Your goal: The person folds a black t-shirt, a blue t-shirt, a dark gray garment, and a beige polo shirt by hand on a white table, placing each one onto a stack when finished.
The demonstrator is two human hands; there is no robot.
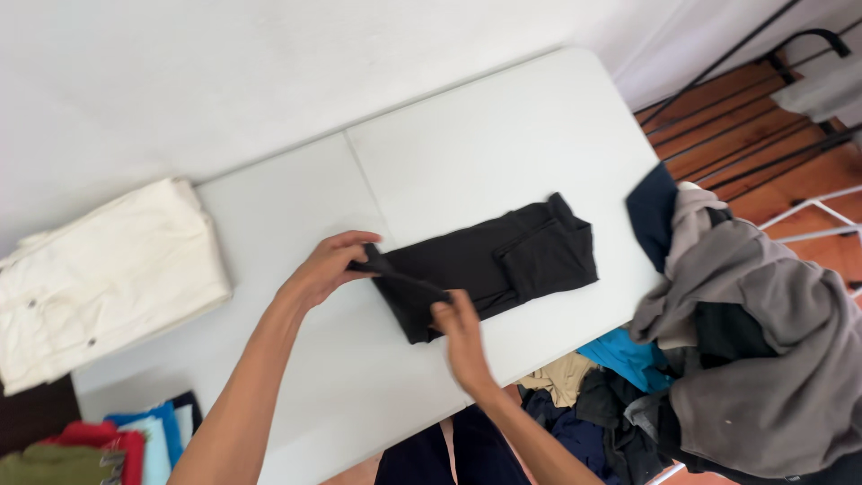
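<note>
Both forearms reach up from the bottom edge over a white folding table (296, 207). On it lies a black folded garment (494, 265), near the front edge. At its left end the left hand (325, 269) pinches a corner of the cloth between closed fingers. The right hand (460, 337) presses on the near edge, fingers curled onto the fabric. A cream folded garment (103, 269) sits far left; a heap of clothes (745, 359) hangs off the right.

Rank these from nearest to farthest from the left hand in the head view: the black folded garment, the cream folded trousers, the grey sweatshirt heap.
1. Black folded garment: its end is gripped by the left hand.
2. Cream folded trousers: on the table's left end.
3. Grey sweatshirt heap: off the table's right edge.
</note>
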